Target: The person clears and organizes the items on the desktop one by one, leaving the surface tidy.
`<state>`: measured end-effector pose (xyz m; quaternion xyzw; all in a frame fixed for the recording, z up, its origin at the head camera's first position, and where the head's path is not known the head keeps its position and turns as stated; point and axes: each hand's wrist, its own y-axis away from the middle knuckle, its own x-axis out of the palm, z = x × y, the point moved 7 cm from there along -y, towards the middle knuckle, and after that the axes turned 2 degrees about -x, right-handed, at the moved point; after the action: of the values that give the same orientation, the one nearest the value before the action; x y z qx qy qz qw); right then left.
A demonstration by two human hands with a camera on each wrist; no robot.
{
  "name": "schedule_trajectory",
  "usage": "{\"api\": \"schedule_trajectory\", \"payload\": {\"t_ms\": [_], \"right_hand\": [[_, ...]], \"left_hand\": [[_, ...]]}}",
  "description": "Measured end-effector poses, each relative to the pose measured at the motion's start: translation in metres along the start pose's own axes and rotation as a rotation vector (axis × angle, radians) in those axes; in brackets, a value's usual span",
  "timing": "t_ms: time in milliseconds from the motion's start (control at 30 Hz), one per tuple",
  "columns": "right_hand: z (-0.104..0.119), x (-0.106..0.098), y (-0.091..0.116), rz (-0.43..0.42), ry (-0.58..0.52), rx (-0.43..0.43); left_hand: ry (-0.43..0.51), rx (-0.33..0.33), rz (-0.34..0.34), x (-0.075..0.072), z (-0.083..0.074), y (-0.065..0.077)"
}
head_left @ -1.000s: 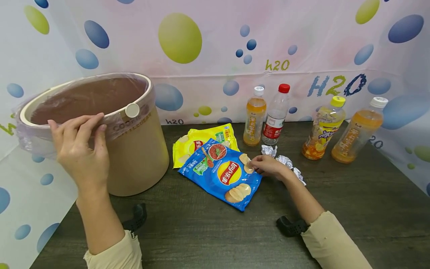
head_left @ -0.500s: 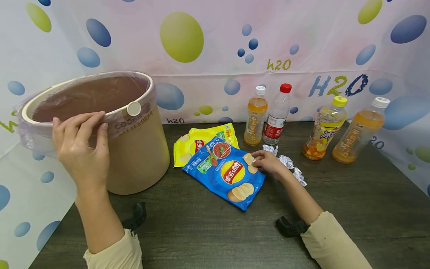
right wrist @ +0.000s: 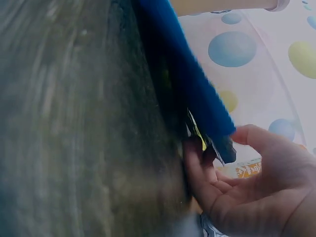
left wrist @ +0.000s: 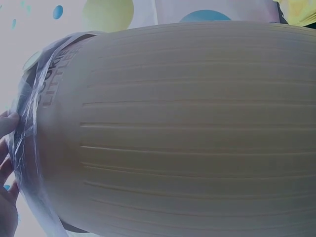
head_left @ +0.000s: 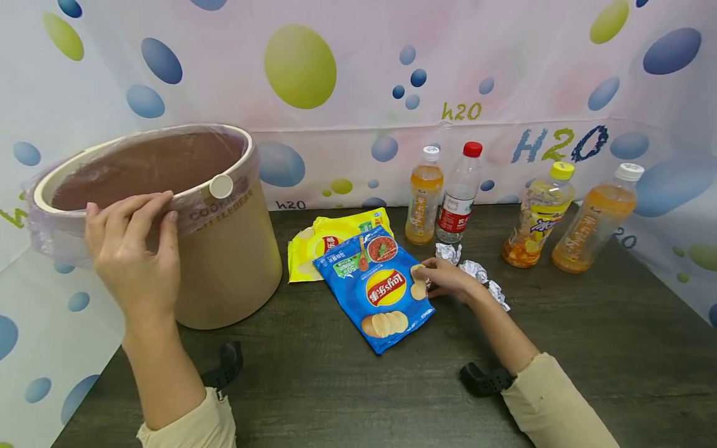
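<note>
My left hand [head_left: 134, 255] holds the near rim of a beige trash bin [head_left: 232, 267], fingers over the edge and thumb outside. A clear plastic liner [left wrist: 27, 133] lies folded over that rim beneath the fingers. My right hand [head_left: 450, 280] pinches the right edge of a blue Lay's chip bag [head_left: 358, 305]. In the right wrist view, the thumb is on the upper side of the chip bag [right wrist: 192, 79] and the fingers are underneath. That edge stands raised from the table. Part of a yellow Lay's chip bag [head_left: 350, 221] lies behind, overlapped by the blue one.
Several crumpled paper balls [head_left: 475, 270] lie just beyond the right wrist. At the back stand an orange drink bottle [head_left: 422, 205] and a red-capped bottle [head_left: 456, 214]. Farther right are a yellow-capped bottle [head_left: 538, 218] and another orange drink bottle [head_left: 594, 227]. A patterned backdrop [head_left: 358, 74] closes off the rear.
The blue chip bag has turned clockwise in the right hand, its left corner shifting up and rightward and its bottom corner leftward. The left hand stays on the bin's rim.
</note>
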<state>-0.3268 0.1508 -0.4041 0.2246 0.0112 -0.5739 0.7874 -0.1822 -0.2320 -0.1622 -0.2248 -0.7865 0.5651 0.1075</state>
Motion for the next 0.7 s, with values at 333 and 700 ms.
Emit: {"api": "schedule_trajectory", "payload": {"t_ms": [333, 700], "right_hand": [[0.002, -0.001, -0.001, -0.043, 0.007, -0.041], [0.004, -0.002, -0.001, -0.052, 0.002, -0.041]], "left_hand": [[-0.002, 0.01, 0.024, 0.0, 0.005, 0.0], [0.048, 0.022, -0.033, -0.006, 0.013, 0.001]]}}
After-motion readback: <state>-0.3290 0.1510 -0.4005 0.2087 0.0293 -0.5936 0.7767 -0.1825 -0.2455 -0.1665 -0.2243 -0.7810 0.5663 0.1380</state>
